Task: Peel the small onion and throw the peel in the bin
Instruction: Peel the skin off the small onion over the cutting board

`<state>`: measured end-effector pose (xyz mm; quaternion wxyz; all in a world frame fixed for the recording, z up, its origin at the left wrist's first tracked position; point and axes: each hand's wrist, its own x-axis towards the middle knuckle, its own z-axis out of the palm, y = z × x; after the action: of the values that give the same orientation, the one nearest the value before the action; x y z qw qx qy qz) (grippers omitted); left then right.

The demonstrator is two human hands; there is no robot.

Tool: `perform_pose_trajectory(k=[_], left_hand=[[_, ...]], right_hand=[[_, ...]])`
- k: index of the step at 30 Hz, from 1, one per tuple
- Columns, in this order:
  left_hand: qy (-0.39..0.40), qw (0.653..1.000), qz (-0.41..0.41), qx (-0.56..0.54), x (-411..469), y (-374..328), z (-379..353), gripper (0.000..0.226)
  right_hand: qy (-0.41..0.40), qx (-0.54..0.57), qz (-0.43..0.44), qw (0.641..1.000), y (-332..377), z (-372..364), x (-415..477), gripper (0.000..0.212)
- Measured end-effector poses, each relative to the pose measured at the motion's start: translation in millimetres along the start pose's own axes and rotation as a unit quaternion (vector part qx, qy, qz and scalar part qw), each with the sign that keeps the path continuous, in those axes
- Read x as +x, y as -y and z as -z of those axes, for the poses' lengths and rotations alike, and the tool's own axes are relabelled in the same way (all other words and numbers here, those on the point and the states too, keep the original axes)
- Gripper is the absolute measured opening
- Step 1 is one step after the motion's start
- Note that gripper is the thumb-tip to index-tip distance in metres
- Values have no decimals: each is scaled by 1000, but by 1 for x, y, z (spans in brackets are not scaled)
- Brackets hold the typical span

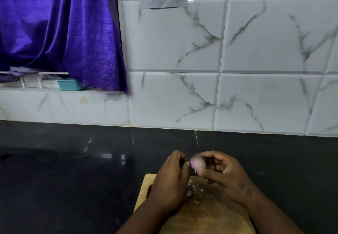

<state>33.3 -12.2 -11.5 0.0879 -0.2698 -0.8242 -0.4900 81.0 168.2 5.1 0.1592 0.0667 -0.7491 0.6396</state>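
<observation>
One board [210, 217], two hands [170, 182] [225, 171] gripping one onion [198, 165]

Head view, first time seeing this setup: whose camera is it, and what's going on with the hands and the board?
No machine here: one camera worn on a person's head looks down at their bare hands. The right hand holds a small onion, pale and mostly peeled. The left hand pinches at the onion's end with thumb and fingers. Below them a wooden chopping board lies on a dark countertop, with peel scraps on it. No bin is in sight.
</observation>
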Motion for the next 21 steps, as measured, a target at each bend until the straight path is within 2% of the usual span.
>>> perform_pose_trajectory(k=[4, 8, 12, 15, 21], left_hand=[[-4, 1000, 6, 6, 1, -1, 1, 18], [-12, 1000, 17, 16, 0, -2, 4, 18], [-11, 999, 33, 27, 0, -5, 6, 22], [-4, 998, 44, 37, -1, -8, 9, 21], [23, 993, 56, 98, 0, -9, 13, 15]], right_hand=[[13, 21, -8, 1000, 8, -2, -2, 31], [15, 74, -29, 997, 11, 0, -3, 43], [16, 140, -38, 989, 9, 3, -2, 33], [18, 190, -51, 980, 10, 3, -3, 41], [0, 230, -85, 969, 11, 5, -3, 34]])
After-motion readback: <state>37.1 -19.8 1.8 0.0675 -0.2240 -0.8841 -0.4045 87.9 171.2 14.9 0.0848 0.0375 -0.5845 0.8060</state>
